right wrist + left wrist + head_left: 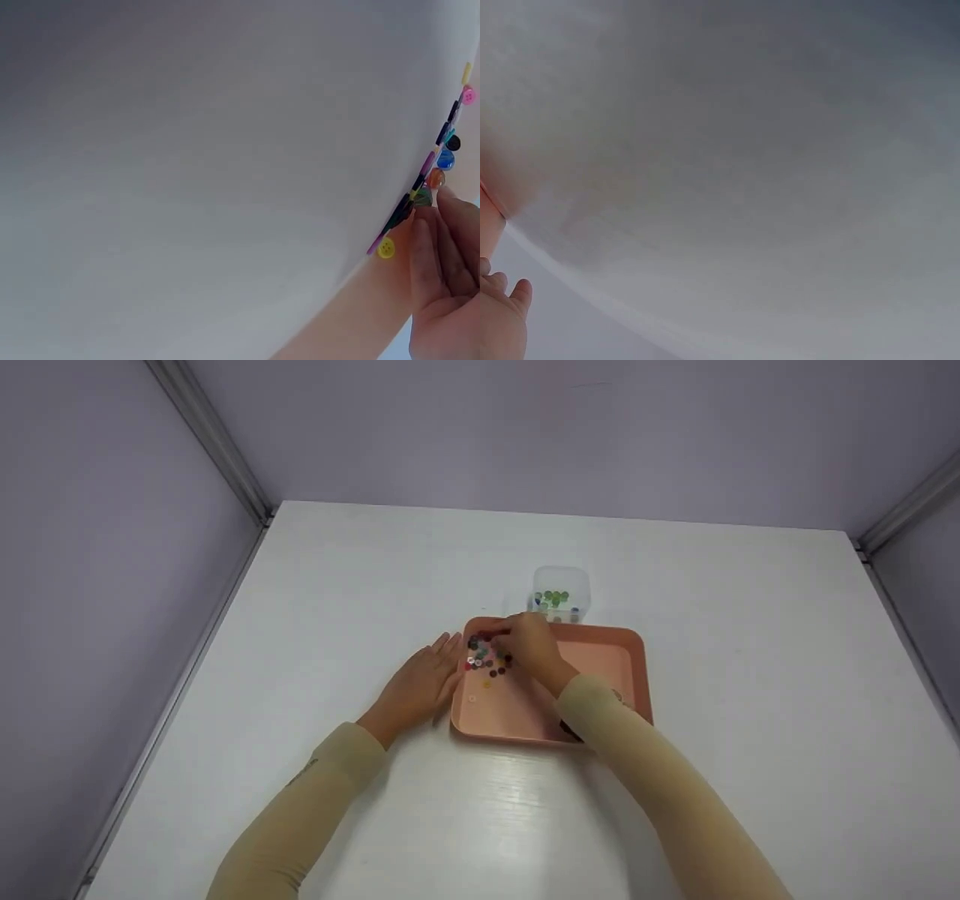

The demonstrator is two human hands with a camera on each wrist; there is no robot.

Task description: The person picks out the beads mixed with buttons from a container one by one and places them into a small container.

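The heap of small coloured plastic buttons [487, 655] lies in the shallow pink plastic tray's [630, 660] far left corner, my right hand [531, 643] pinching among them (left hand [421, 684] flat, steadying), where crowding could make me lift two.

tray [634, 675]: matt pink plastic | box [561, 585]: clear plastic | table [750, 660]: smooth, glossy white

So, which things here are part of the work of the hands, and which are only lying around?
In the work:
- right hand, fingers in the buttons
- pink tray holding the buttons
- left hand, flat against the tray's left edge
- clear box with green pieces, behind the tray

Just there:
- white table
- grey walls
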